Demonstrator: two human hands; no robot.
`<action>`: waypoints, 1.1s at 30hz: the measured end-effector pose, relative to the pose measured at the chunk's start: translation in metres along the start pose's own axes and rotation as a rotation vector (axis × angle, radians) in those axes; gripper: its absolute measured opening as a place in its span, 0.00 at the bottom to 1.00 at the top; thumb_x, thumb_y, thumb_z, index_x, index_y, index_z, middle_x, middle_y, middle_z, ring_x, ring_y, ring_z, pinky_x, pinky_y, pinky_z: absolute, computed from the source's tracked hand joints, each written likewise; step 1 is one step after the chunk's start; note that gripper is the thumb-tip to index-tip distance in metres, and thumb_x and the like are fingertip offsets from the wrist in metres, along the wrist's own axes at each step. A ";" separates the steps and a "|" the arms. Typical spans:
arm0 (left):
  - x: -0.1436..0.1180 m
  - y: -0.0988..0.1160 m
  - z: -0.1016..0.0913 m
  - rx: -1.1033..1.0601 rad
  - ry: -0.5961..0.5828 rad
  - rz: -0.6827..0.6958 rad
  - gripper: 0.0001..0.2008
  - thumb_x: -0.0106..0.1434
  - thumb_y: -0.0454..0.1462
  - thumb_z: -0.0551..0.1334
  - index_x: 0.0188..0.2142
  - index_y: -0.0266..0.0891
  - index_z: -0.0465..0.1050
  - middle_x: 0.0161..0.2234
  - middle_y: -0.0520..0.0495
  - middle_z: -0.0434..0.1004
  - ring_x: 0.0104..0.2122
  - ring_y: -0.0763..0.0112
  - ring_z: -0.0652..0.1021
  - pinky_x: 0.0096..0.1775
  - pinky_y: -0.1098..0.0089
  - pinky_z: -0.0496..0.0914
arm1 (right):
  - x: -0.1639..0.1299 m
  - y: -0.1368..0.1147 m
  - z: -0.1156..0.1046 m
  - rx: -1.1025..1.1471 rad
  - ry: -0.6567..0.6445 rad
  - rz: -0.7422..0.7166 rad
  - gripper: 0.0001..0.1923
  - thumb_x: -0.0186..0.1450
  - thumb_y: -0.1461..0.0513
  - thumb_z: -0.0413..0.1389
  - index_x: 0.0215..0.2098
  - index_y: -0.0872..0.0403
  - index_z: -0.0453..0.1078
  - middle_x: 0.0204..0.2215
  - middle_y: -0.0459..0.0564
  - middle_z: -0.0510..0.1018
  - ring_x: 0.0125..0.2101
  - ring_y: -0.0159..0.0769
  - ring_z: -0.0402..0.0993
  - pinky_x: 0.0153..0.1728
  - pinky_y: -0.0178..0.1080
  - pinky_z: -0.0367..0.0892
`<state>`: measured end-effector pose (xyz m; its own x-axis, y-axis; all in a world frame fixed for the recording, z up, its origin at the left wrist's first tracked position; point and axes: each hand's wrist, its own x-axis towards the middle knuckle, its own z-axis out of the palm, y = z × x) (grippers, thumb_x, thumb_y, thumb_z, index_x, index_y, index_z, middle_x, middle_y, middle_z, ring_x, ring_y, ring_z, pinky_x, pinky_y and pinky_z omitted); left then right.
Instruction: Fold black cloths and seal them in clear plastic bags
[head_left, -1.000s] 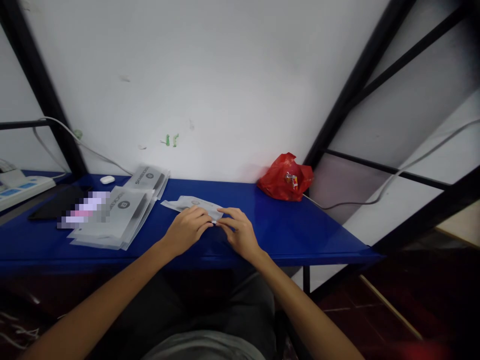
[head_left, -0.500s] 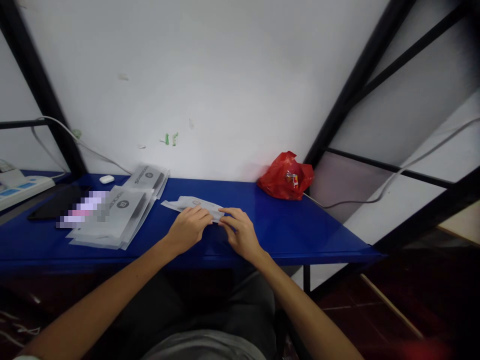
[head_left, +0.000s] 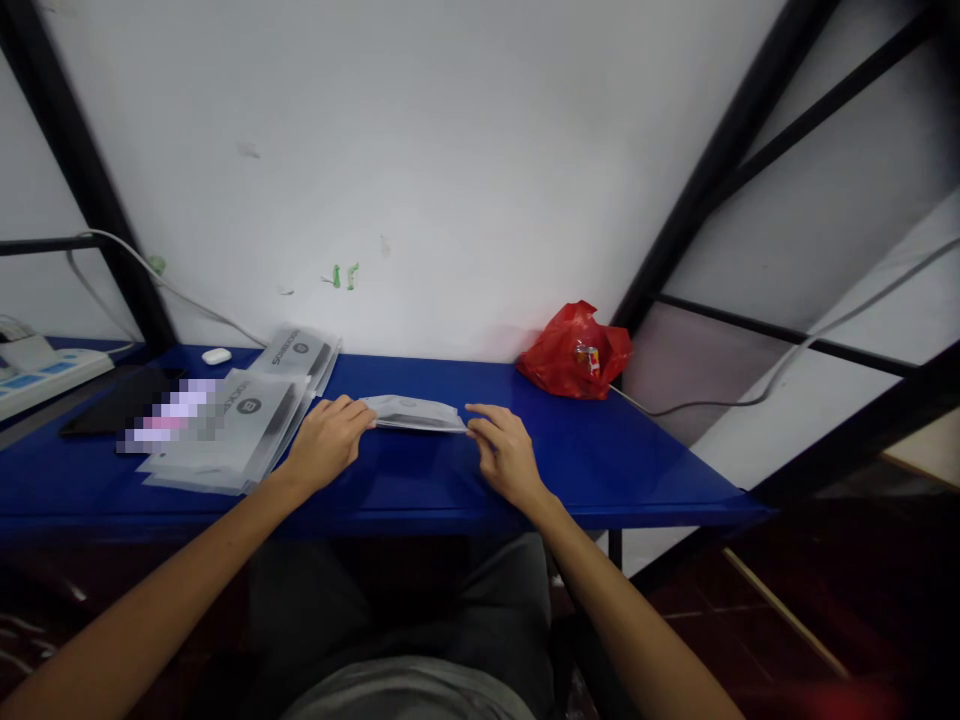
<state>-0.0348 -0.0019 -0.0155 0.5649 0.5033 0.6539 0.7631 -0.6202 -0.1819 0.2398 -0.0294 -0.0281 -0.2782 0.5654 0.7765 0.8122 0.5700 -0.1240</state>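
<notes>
A frosted white plastic bag [head_left: 416,412] with a faint round mark lies flat and sideways between my hands, just above or on the blue tabletop. My left hand [head_left: 328,440] is closed on the bag's left end, fingers over the top and thumb hidden. At the opposite end, my right hand [head_left: 506,455] has its fingertips at the corner, seemingly pinching it, with the index finger stretched out above. Left of my left hand lies a stack of similar frosted bags [head_left: 217,440] with dark print and a round logo.
More printed bags [head_left: 304,350] lie behind that stack, against the wall. A white earbud case [head_left: 217,356], a dark tablet-like object [head_left: 112,405] and a power strip [head_left: 60,378] are at the left. A crumpled red plastic bag [head_left: 574,355] sits at the back right of the blue table [head_left: 600,450].
My left hand has moved left to the bag's far end, and my right hand slightly right. The bag has shifted right and now lies straighter between them.
</notes>
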 end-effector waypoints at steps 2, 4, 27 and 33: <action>-0.003 -0.007 0.000 -0.010 0.003 -0.026 0.11 0.65 0.30 0.51 0.35 0.40 0.71 0.32 0.47 0.75 0.33 0.65 0.71 0.34 0.64 0.61 | 0.000 0.002 -0.001 -0.006 0.000 0.012 0.11 0.64 0.67 0.48 0.34 0.52 0.71 0.44 0.52 0.77 0.45 0.41 0.70 0.44 0.46 0.64; -0.007 -0.014 0.002 -0.020 0.007 -0.059 0.11 0.64 0.30 0.51 0.35 0.41 0.71 0.32 0.47 0.75 0.33 0.64 0.72 0.34 0.64 0.61 | 0.000 0.005 -0.002 -0.015 0.002 0.035 0.11 0.64 0.67 0.48 0.34 0.51 0.71 0.44 0.52 0.76 0.44 0.41 0.70 0.44 0.46 0.64; 0.048 0.007 0.043 -0.248 -0.401 -0.184 0.18 0.67 0.43 0.50 0.50 0.39 0.70 0.50 0.41 0.72 0.46 0.60 0.74 0.44 0.64 0.67 | -0.008 0.012 0.024 0.002 -0.277 0.101 0.09 0.60 0.68 0.55 0.35 0.50 0.75 0.49 0.52 0.74 0.47 0.42 0.70 0.46 0.48 0.68; 0.044 0.020 0.036 -0.183 -0.429 -0.272 0.19 0.67 0.43 0.48 0.39 0.37 0.75 0.39 0.41 0.77 0.36 0.60 0.77 0.34 0.67 0.68 | -0.002 0.018 0.038 0.023 -0.215 0.261 0.10 0.63 0.59 0.54 0.37 0.51 0.77 0.48 0.57 0.74 0.50 0.47 0.69 0.47 0.52 0.67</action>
<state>0.0166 0.0292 -0.0165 0.4611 0.8373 0.2938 0.8543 -0.5084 0.1082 0.2356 0.0025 -0.0554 -0.1659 0.8056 0.5687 0.8591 0.4012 -0.3177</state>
